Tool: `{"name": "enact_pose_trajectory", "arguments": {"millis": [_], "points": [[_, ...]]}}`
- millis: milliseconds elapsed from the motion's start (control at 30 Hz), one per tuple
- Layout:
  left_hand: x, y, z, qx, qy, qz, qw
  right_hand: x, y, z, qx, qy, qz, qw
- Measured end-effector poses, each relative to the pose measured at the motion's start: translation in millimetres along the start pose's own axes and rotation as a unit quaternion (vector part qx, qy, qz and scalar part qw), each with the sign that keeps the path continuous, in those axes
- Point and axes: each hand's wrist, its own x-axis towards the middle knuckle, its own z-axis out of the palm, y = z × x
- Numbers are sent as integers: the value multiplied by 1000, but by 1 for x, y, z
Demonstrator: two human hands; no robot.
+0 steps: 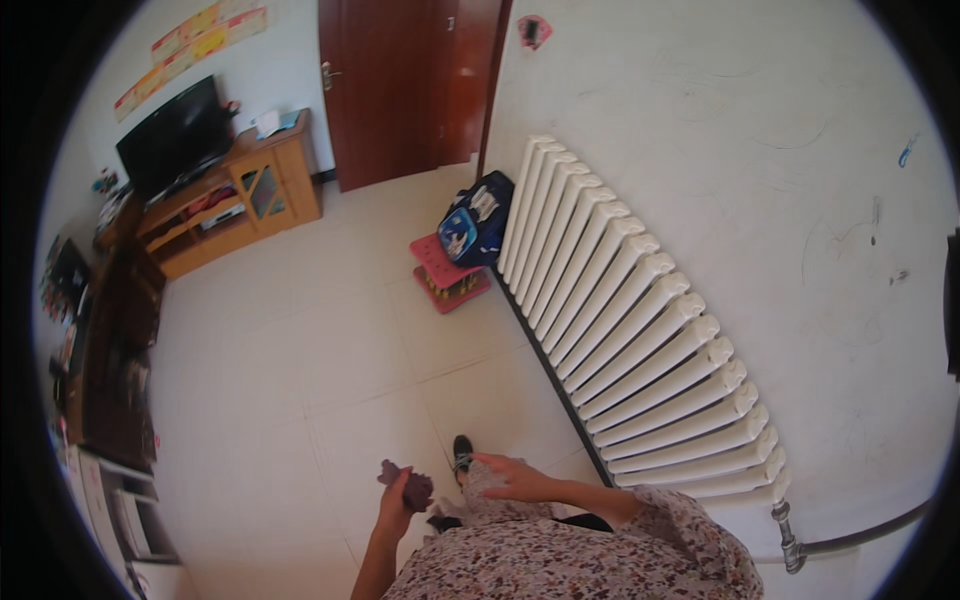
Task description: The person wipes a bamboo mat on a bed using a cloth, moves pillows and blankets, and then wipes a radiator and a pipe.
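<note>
My left hand (395, 504) is closed around a crumpled dark maroon cloth (407, 486), whose ends stick out on both sides of the fist. To the right, my right hand (511, 478) holds nothing; its fingers are apart and point left, over the floral trouser leg and close to a black shoe (463, 452). A gap lies between the two hands. Below them, a floral garment covers my body and upper right arm.
A white radiator (626, 315) runs along the right wall, with a pipe (847, 536) at its lower end. Ahead, a dark blue backpack (487, 206) rests on a pink stool (442, 262). A wooden TV cabinet (289, 176) and dark furniture (112, 360) line the left; a brown door (390, 90) stands beyond.
</note>
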Motion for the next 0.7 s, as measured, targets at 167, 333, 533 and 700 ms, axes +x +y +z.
{"name": "enact_pose_trajectory", "arguments": {"millis": [167, 333, 533, 700], "points": [[98, 77, 124, -8, -185, -69, 980, 109, 9, -47, -42, 142, -137, 979], [132, 185, 188, 133, -297, -72, 943, 96, 38, -163, 208, 514, 28, 832], [213, 200, 192, 266, -264, -127, 918, -27, 34, -196, 251, 778, 25, 575], [246, 199, 257, 440, -439, -152, 769, -110, -1, -164, 231, 910, 4, 344]]}}
